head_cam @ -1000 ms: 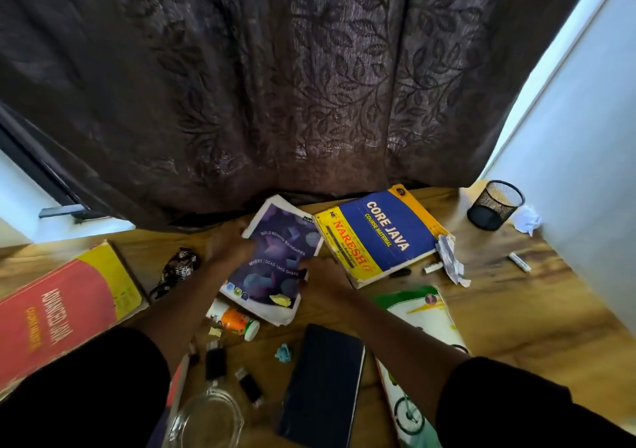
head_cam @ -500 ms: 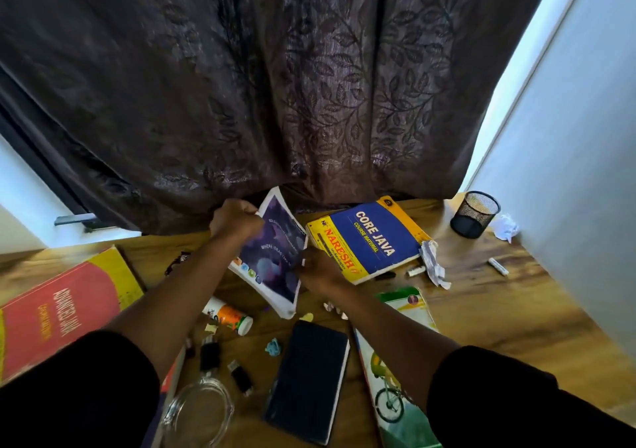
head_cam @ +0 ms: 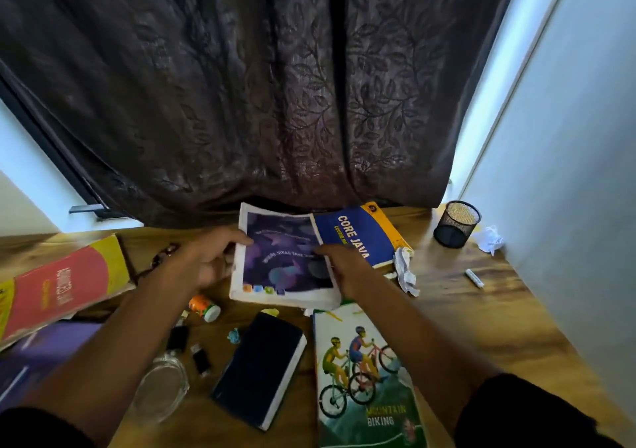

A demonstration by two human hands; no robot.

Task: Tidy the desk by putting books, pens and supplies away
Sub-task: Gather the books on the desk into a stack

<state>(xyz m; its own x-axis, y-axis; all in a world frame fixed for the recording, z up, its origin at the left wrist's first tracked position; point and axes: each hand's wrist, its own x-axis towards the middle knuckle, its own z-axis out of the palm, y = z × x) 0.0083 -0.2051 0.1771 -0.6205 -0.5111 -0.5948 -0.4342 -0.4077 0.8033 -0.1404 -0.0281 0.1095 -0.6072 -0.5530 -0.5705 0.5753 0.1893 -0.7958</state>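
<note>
A dark brown curtain (head_cam: pixel 275 86) with a leafy embossed pattern hangs across the whole back of the scene, its hem reaching the far edge of the wooden desk (head_cam: pixel 481 310). Daylight glows pale blue down both sides of it, and a plain white wall (head_cam: pixel 578 172) closes in on the right. At lower left there's what may be a dark window handle (head_cam: pixel 87 209), though it's blurry.
</note>
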